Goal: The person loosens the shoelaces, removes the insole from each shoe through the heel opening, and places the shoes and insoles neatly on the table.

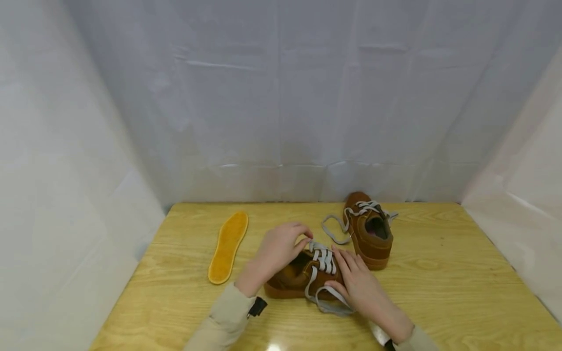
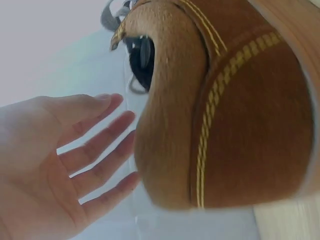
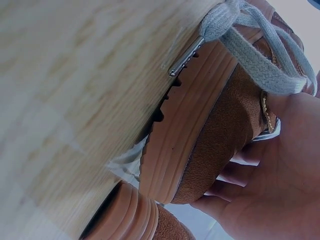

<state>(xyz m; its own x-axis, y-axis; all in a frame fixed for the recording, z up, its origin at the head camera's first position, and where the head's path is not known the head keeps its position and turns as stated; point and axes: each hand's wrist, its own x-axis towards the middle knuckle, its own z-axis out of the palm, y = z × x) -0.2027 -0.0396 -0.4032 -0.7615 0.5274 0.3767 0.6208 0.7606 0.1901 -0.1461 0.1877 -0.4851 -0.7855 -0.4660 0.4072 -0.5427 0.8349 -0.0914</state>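
A brown shoe (image 1: 287,280) with pale grey laces lies on the table, its toe to the right. My left hand (image 1: 283,246) hovers over the shoe's opening, thumb and forefinger near the upper laces and tongue. In the left wrist view, that hand's fingers (image 2: 100,167) are loosely bent beside the heel collar (image 2: 165,115), with nothing visible between them. My right hand (image 1: 364,287) holds the toe, fingers over the top and thumb on the near side. A loose lace (image 3: 260,65) with a metal tip hangs along the shoe's side.
A second brown shoe (image 1: 373,239) stands behind on the right, one lace (image 1: 335,229) trailing on the table. An orange-yellow insole (image 1: 228,247) lies at the left. White sheeting (image 1: 281,97) rises behind the wooden table (image 1: 461,282) and on both sides.
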